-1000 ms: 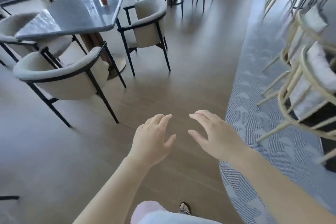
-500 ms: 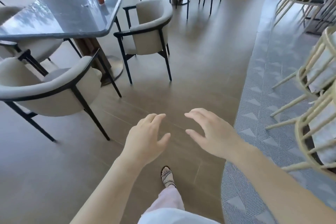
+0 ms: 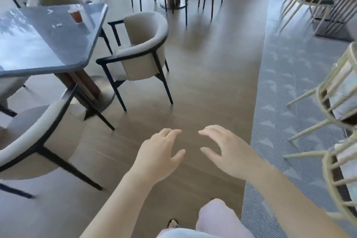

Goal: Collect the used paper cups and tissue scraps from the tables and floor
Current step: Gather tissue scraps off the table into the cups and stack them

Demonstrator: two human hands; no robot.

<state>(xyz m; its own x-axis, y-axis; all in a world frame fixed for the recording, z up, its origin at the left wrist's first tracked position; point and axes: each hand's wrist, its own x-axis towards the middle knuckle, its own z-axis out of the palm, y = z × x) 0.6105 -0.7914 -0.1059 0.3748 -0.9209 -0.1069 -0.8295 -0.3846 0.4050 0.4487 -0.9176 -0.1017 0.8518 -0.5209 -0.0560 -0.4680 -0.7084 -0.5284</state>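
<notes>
My left hand (image 3: pixel 158 156) and right hand (image 3: pixel 229 152) hang spread, empty.
Reaching far left, I could tip the cup (image 3: pixel 76 14) on the bench (image 3: pixel 38 48).

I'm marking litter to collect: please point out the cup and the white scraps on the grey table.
cup (image 3: pixel 77 17): head view, on its brown lower part.
white scraps (image 3: pixel 57 25): head view, on the small cluster beside the cup.

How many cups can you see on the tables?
1. A small brown cup stands on the glossy grey table, near its far right corner. More may be hidden on tables out of view.
</notes>
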